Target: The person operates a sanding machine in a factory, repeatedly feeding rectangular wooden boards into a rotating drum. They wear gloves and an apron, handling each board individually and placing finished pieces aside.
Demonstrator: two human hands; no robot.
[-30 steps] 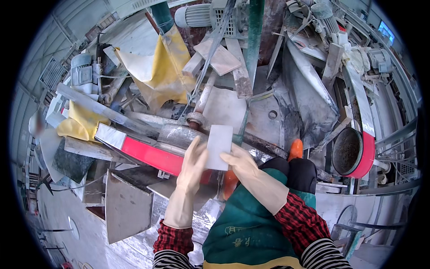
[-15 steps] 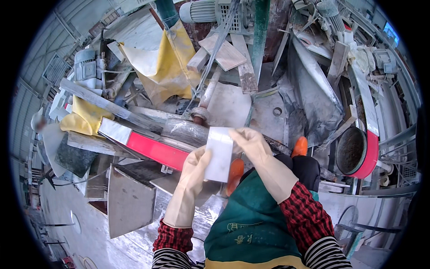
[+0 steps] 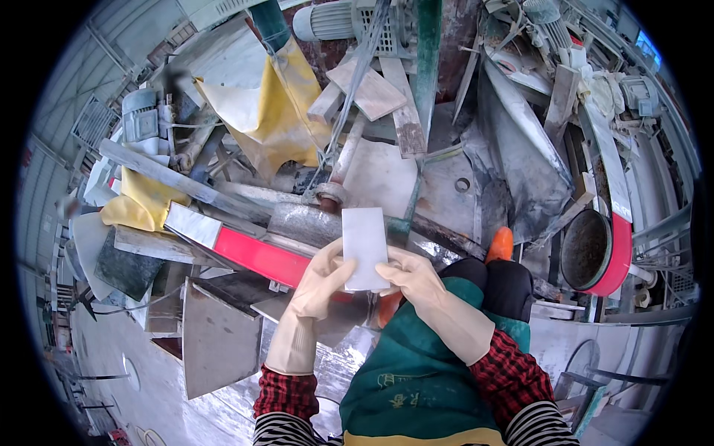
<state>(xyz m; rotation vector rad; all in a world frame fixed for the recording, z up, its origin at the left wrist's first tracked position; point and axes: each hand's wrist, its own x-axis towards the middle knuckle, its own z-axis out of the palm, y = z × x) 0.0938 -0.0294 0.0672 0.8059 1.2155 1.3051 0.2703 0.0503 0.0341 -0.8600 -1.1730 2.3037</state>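
Note:
A white rectangular slab [image 3: 365, 245], flat and smooth-faced, is held upright in front of me between both hands. My left hand [image 3: 321, 281], in a cream rubber glove, grips its lower left edge with the thumb on the face. On the lower right edge, my right hand [image 3: 411, 275], gloved the same way, is closed with its thumb on the face too. The fingers of both hands are partly hidden behind the slab. Just beyond the left hand runs a machine arm with a red guard [image 3: 260, 255].
Grey metal sheeting [image 3: 222, 338] stands at left. A yellow cloth [image 3: 286, 111] hangs ahead, near wooden boards [image 3: 368, 89] and a motor [image 3: 327, 22]. To the right is a round dark drum [image 3: 586, 251] with a red rim. An orange boot [image 3: 500, 244] shows by my knees.
My right hand has moved down from the slab's upper right corner to its lower right edge. The slab is now more squarely upright, and the left hand still grips it.

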